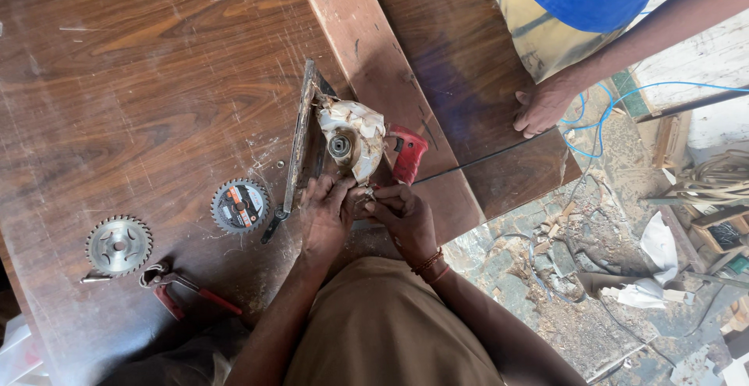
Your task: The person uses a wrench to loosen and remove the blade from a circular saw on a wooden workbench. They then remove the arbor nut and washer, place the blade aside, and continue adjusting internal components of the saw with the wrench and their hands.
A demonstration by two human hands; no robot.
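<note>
**Gripping a blade-less circular saw on a scarred workbench**

Spreading across most of the view is a dark wooden tabletop (140, 66), with a paler plank (374, 74) lying diagonally over it. A co-worker's hand (541, 106) is resting on the far board edge, well apart from the wearer's hands, beside a tangle of blue cable (601, 120).

Lying on its side near the middle is a circular saw (351, 140), its red handle (406, 156) pointing right and its bare spindle facing up, just beyond both hands. The left hand (324, 214) is closing its fingers around the saw's near edge, touching the housing. The right hand (406, 218) is curling shut on a small metal part at the same spot, too small to identify, fingertips meeting the left hand's.

Sitting left of the left hand is a labelled saw blade (239, 206), near it; a plain toothed blade (118, 245) is lying farther left. Red-handled pliers (187, 288) are lying below the blades.
</note>
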